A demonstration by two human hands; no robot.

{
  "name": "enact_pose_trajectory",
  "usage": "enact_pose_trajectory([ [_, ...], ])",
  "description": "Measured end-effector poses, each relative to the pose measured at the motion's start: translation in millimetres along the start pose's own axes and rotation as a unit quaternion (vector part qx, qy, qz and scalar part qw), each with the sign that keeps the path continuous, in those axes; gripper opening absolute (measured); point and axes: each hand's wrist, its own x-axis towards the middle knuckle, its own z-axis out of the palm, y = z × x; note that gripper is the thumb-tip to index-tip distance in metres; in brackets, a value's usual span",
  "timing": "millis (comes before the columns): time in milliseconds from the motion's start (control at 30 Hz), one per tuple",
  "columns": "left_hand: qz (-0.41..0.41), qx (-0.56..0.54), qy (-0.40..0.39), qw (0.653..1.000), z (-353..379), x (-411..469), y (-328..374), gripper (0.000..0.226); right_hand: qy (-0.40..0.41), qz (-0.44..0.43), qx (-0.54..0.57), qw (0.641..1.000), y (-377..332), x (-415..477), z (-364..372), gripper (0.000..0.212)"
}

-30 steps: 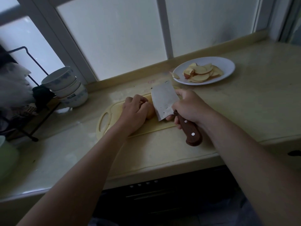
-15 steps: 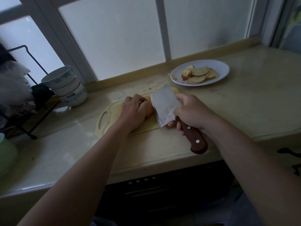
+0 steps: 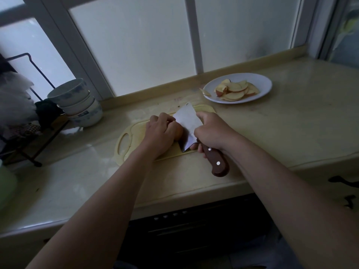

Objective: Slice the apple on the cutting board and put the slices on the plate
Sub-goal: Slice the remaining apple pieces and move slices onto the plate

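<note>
A pale yellow cutting board (image 3: 132, 144) lies on the counter. My left hand (image 3: 162, 133) curls over a piece of apple (image 3: 179, 133) on it, which is mostly hidden. My right hand (image 3: 211, 131) grips the wooden handle of a cleaver (image 3: 187, 123), whose blade stands against the apple's right side. A white plate (image 3: 262, 84) at the back right holds several apple slices (image 3: 236, 91). One slice (image 3: 205, 92) lies on the counter beside the plate's left rim.
Stacked bowls (image 3: 77, 103) stand at the back left, next to a black wire rack (image 3: 25, 136). A green object (image 3: 5, 187) sits at the far left edge. The counter's front edge (image 3: 174, 197) runs below my arms, with a dark appliance underneath.
The cleaver blade has moved down and closer to my left hand, against the apple. The camera view has shifted slightly.
</note>
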Motion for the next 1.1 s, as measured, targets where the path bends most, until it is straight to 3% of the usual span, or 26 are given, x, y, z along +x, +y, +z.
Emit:
enact_pose_trajectory([
  [267, -0.005, 0.001, 0.002, 1.000, -1.0, -1.3, 2.7, 0.038, -0.022, 0.004, -0.042, 0.999, -0.7, -4.6, 2.6, 0.071],
  [500, 0.004, 0.009, 0.008, 1.000, -0.5, 2.1, 0.5, 0.017, -0.045, 0.013, -0.063, 0.997, -2.7, -5.8, -0.4, 0.071],
  [633, 0.008, -0.007, 0.015, 1.000, -0.7, 2.2, -1.7, 0.024, -0.053, 0.024, -0.043, 0.997, 1.0, -14.7, -3.1, 0.074],
  [1100, -0.003, -0.035, 0.017, 0.999, -2.9, 0.5, 1.8, 0.015, 0.078, 0.015, 0.045, 0.996, 6.8, -2.5, -8.2, 0.076],
])
